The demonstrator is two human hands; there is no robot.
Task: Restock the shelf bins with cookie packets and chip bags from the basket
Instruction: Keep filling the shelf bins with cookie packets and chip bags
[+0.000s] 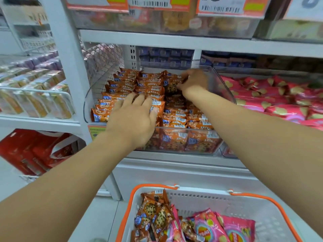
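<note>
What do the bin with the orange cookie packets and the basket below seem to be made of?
The bin looks like clear, glossy hard plastic: packets show through its walls. The basket looks like matte white moulded plastic with slots and an orange rim. The cookie packets seem shiny printed film.

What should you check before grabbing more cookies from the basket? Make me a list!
1. Right hand free: not ok, its fingers pinch a cookie packet at the back of the clear bin.
2. Left hand free: ok, it lies flat on the packet rows.
3. Room left in the bin: cannot tell, the rows look nearly full.
4. Cookie packets left in the basket: ok, several lie at its left side.
5. Pink chip bags kept apart: ok, none are in the cookie bin.
</note>
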